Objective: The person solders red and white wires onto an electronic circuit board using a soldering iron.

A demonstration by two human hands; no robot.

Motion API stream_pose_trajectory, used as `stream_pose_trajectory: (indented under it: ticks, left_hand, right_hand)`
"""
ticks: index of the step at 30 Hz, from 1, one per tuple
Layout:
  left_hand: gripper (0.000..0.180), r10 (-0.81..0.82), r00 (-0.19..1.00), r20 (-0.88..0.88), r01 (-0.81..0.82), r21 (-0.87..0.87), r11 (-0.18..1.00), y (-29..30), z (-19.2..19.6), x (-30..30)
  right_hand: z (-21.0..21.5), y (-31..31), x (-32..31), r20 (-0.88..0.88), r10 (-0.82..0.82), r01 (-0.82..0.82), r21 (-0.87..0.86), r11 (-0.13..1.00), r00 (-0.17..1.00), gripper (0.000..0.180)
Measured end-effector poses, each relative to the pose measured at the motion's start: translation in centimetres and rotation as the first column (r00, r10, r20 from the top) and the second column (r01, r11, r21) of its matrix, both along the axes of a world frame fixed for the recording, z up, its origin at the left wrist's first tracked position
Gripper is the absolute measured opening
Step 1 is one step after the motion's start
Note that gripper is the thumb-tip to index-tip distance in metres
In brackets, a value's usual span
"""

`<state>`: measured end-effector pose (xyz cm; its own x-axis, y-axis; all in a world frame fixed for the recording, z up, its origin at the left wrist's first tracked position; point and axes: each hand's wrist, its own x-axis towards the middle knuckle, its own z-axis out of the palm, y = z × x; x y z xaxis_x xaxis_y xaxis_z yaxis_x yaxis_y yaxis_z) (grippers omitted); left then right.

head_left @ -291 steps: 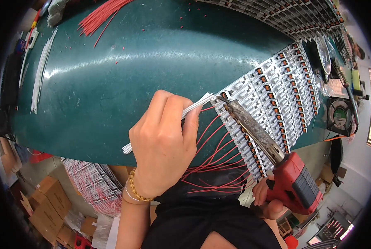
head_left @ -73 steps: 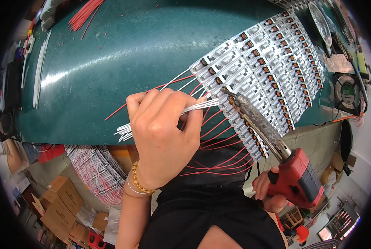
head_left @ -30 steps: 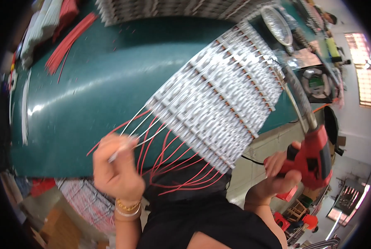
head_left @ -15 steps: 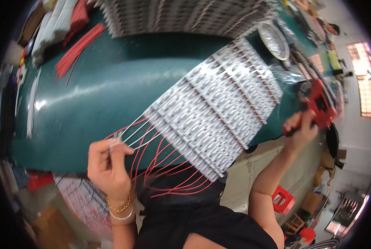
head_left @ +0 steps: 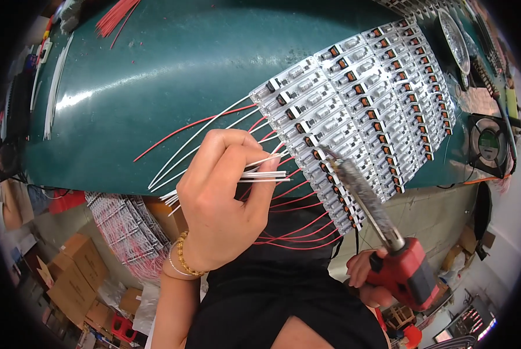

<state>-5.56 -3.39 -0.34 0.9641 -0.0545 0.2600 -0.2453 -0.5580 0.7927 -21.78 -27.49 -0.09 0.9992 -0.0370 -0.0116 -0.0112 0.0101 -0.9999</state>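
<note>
A panel of small silvery circuit modules (head_left: 353, 99) lies slanted across the bench, with red wires (head_left: 298, 244) and white wires (head_left: 208, 125) running out from its near-left edge. My left hand (head_left: 222, 198) is closed at that edge. Several loose white wires (head_left: 263, 175) are gripped in its fingers, one end pinched close to the modules. From the right, my right hand (head_left: 366, 282) grips the handle of a red soldering gun (head_left: 406, 276). Its long, stained barrel points up and left, and the tip is over the first row of modules, near the left fingertips. Whether it touches is unclear.
Bundled red wires (head_left: 115, 17) and loose white wires (head_left: 57, 87) lie on the green bench (head_left: 126, 122). To the right are a round metal dish (head_left: 454, 41) and a black unit with a small display (head_left: 488, 145). Cardboard boxes (head_left: 77, 264) and wired panels (head_left: 126, 227) sit below, left.
The soldering gun has come in from the far right to the panel's near-left edge. My left hand has moved up against that edge with white wires. The whole view has shifted.
</note>
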Motion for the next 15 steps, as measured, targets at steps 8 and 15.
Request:
stream_pose_trajectory:
  ticks: [8,15]
  left_hand:
    - [0.014,-0.026,0.999,0.025,0.026,0.032,0.999,-0.1,0.0,0.2]
    - [0.016,-0.023,0.999,0.049,0.021,0.048,0.999,0.0,-0.2,0.2]
  right_hand:
    - [1.1,1.4,0.5,-0.163,-0.008,0.04,0.192,0.981,0.987,0.044]
    - [1.5,1.9,-0.2,-0.306,-0.068,0.119,0.149,0.982,0.95,0.045]
